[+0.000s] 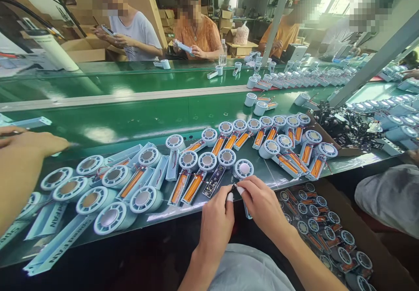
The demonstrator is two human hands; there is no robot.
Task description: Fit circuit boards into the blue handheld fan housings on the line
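My left hand and my right hand meet at the table's front edge, fingertips pinched together on a small black part. Its kind is too small to make out. Right behind my fingers is a light blue handheld fan with a round silver-centred head; its handle is partly hidden under my right hand. To the left of it lies another fan with a black circuit board along its handle. Nearby fans have open handles showing orange batteries and thin wires.
More fans and handle shells crowd the table's left side, where another person's arm reaches in. A box of black circuit boards stands at right. Below the table is a carton of fans. Several people sit across the green conveyor.
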